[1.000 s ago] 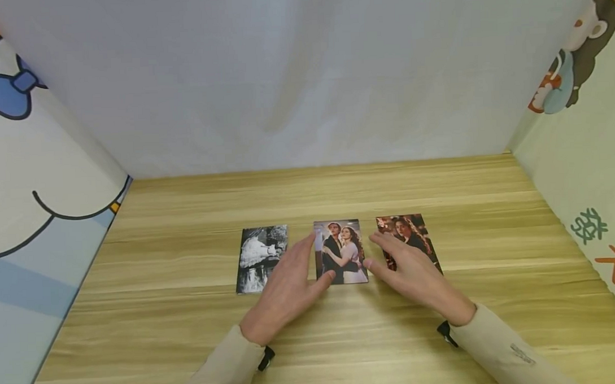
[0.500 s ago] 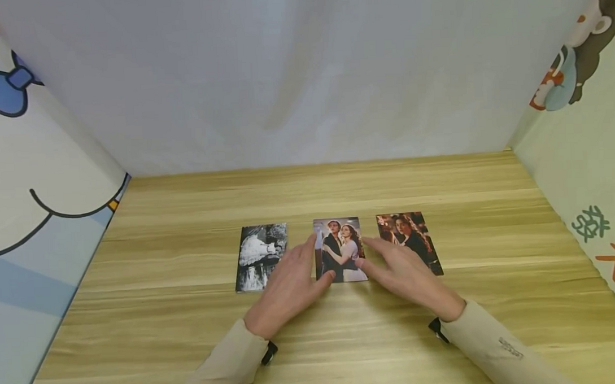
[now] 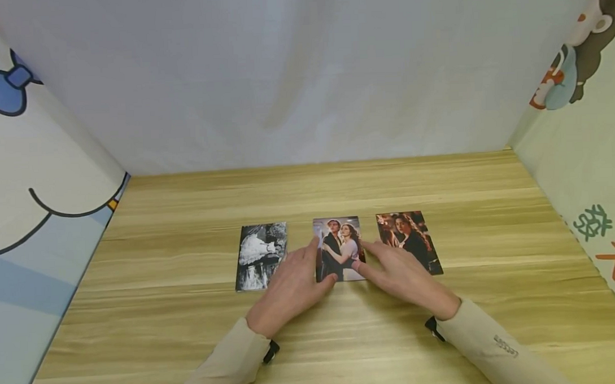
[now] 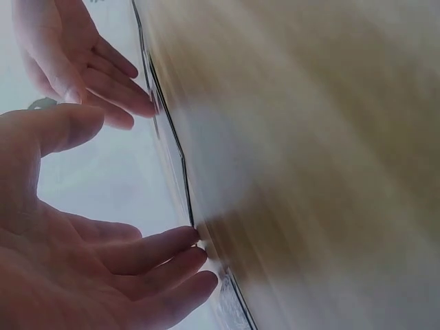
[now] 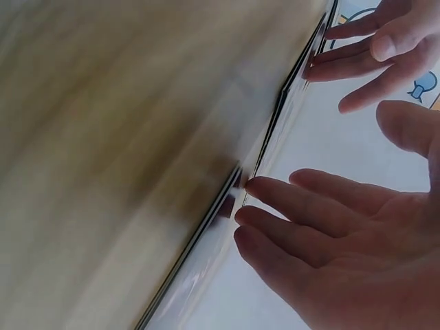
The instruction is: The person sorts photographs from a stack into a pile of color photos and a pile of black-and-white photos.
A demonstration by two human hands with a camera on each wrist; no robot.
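Three photo cards lie in a row on the wooden table (image 3: 190, 331): a black-and-white card (image 3: 261, 256), a middle card of a couple (image 3: 340, 244), and a reddish card (image 3: 408, 239). My left hand (image 3: 295, 283) rests flat, fingers straight, with fingertips (image 4: 196, 240) against the middle card's left edge and the thumb at its bottom corner. My right hand (image 3: 397, 273) lies flat between the middle and reddish cards, its fingertips (image 5: 251, 185) at the middle card's right edge. Neither hand grips anything.
A white cloth backdrop (image 3: 303, 73) closes the back of the table. Cartoon-printed panels stand at the left (image 3: 28, 196) and right (image 3: 581, 165) sides. Bare wood stretches in front of and behind the cards.
My right hand has slid left off the reddish card toward the middle card's right edge. The left hand stays by the card's left edge. The cards have not visibly moved.
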